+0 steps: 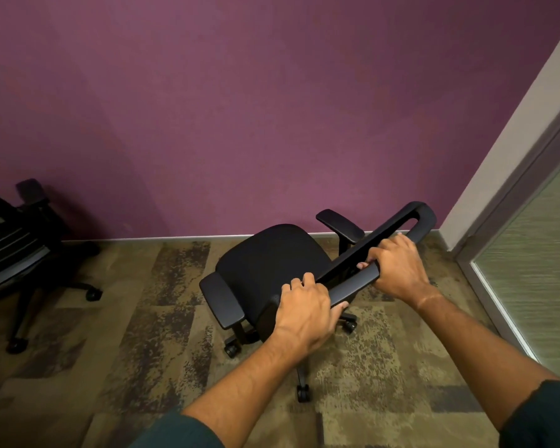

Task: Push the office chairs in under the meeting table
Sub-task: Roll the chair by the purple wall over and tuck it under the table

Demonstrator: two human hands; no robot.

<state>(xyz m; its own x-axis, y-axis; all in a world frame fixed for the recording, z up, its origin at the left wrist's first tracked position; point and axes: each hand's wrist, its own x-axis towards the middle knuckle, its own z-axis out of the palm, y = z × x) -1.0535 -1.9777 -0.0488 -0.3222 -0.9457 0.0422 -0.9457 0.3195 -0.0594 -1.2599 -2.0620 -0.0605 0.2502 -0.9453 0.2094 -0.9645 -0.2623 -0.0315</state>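
Observation:
A black office chair [272,257] on castors stands on the carpet in front of me, its seat facing the purple wall. My left hand [307,310] grips the near end of the backrest's top bar. My right hand [396,265] grips the same bar further along, fingers curled through the slot in it. A second black office chair [23,250] stands at the left edge, partly cut off. No meeting table is in view.
The purple wall [240,108] runs close behind the chair's seat. A white wall corner and a grey-framed glass panel [530,253] stand at the right. Patterned brown carpet [143,334] lies between the two chairs.

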